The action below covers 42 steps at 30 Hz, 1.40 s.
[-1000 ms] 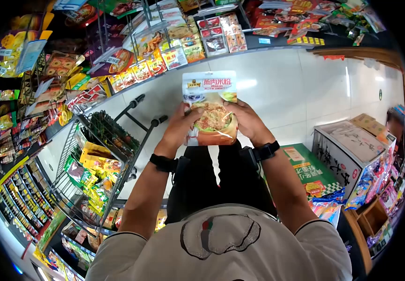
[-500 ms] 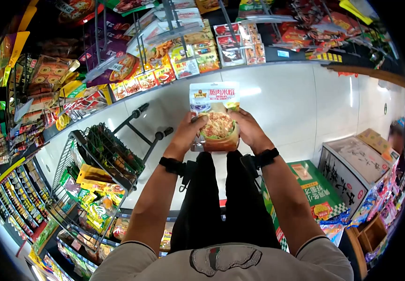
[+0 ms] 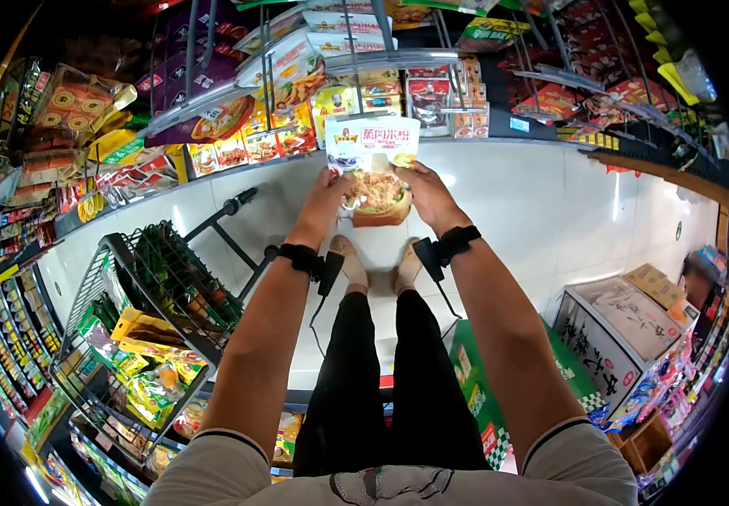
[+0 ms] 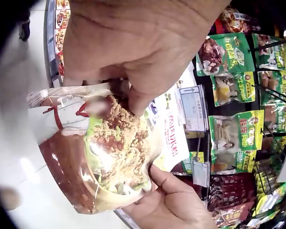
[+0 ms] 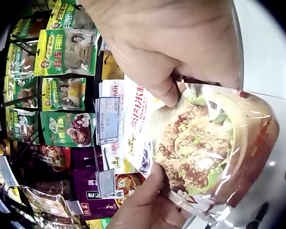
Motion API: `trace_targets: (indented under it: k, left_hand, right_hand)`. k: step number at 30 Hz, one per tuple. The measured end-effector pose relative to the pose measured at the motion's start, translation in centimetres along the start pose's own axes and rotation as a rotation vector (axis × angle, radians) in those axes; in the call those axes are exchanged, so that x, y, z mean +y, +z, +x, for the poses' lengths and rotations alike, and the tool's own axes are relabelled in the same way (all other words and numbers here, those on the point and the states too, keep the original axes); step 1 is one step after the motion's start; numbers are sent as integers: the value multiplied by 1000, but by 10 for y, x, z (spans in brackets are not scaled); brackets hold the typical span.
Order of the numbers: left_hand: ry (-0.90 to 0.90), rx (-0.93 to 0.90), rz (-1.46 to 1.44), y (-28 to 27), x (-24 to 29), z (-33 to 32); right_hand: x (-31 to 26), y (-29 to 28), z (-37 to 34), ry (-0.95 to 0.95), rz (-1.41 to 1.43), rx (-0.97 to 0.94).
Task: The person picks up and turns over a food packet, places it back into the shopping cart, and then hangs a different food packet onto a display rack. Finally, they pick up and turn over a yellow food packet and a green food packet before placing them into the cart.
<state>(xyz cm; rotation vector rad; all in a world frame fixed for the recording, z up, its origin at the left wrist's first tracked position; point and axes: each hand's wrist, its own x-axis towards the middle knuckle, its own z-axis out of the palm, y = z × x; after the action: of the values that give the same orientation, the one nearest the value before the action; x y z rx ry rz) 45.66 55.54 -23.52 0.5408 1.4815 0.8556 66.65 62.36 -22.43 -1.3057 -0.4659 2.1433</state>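
Both hands hold a stand-up pouch of rice flour for steamed meat (image 3: 375, 202), its front facing up at me. It has a white top with red lettering and a picture of crumb-coated food below. My left hand (image 3: 320, 207) grips its left edge, thumb across the front. At the opposite edge, my right hand (image 3: 434, 201) pinches it the same way. In the left wrist view, the thumb of the left hand (image 4: 148, 52) presses beside the food picture. The right wrist view shows the right hand (image 5: 176, 47) with its fingers mostly hidden behind the pouch (image 5: 195, 148).
Hanging racks run along the front, with white pouches (image 3: 348, 24) and purple packets (image 3: 181, 76) on hooks. A loaded shopping cart (image 3: 99, 295) stands at left, its handle (image 3: 238, 202) toward the shelf. Right of my legs are a green box (image 3: 470, 358) and white cartons (image 3: 626, 325).
The pouch has moved forward and up toward the hanging racks, with both hands still gripping it. The view has shifted too: the racks look nearer and my shoes now show.
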Motion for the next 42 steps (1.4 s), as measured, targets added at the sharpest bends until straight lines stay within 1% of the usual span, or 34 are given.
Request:
trace_targets:
  k: [2,5,8,11,12,15,18,20,25,28,33,34,38,39,41,42]
  left_hand:
    - [32,23,-28,-2,-5,16]
    - [63,-20,-51,-5,3,23]
    - [40,20,-38,-3,22,20]
    - [36,34,-26,-3,29,25]
    - [34,36,-17,-4,26,30]
    - [109,21,-63,-4,26,41]
    - [64,70,113,-5,40,36]
    - [71,121,186,-2,49,34]
    - [108,167,267,-4,34,51]
    - [115,210,286,-6,20,61]
    - [204,236,325,-9,8,72]
    - [207,281,383,-8,9,70]
    - [144,206,289,-9,18,66]
    - [156,231,278,-9,20,70]
    - [174,274,259,-6,24,77]
    - [234,304,247,-5,23,81]
  right_hand:
    - [-4,3,8,-13,-46,19]
    - [-8,1,23,-26,-107,8]
    - [-9,-2,41,-57,-152,-17]
    - [-19,4,43,-21,-163,11]
    - [-20,6,46,-37,-159,6]
    - [-26,8,50,-52,-193,15]
    - [-34,15,50,-37,-259,63]
    - [-37,19,50,-24,-283,85]
    - [-34,13,63,3,-330,97]
    - [-34,21,59,-16,-317,137]
    - [-38,29,53,-13,-352,123]
    - [-38,30,53,-11,-347,125]
    - [-36,21,66,17,-363,121]
    - [-41,24,68,31,-393,125]
    - [-47,30,72,-5,-340,107]
    - [-49,33,73,-20,-309,100]
